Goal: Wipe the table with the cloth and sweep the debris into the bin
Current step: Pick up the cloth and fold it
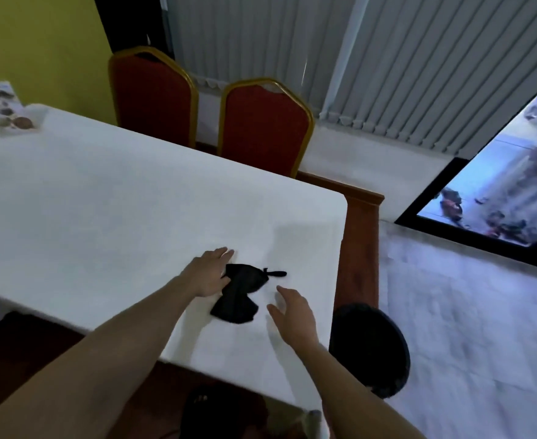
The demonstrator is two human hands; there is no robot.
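Crumpled black cloth [237, 294], bow-shaped, long axis running diagonally, on the white-covered surface [102, 201]. Left hand [208, 274], fingers straight, touches its edge; right hand [292, 312] open, just beside. Round black bin [371, 346] stands at the corner.

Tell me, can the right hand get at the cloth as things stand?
Probably yes. The right hand hovers open just beside the cloth on the table, with nothing between them; the left hand touches its far side.
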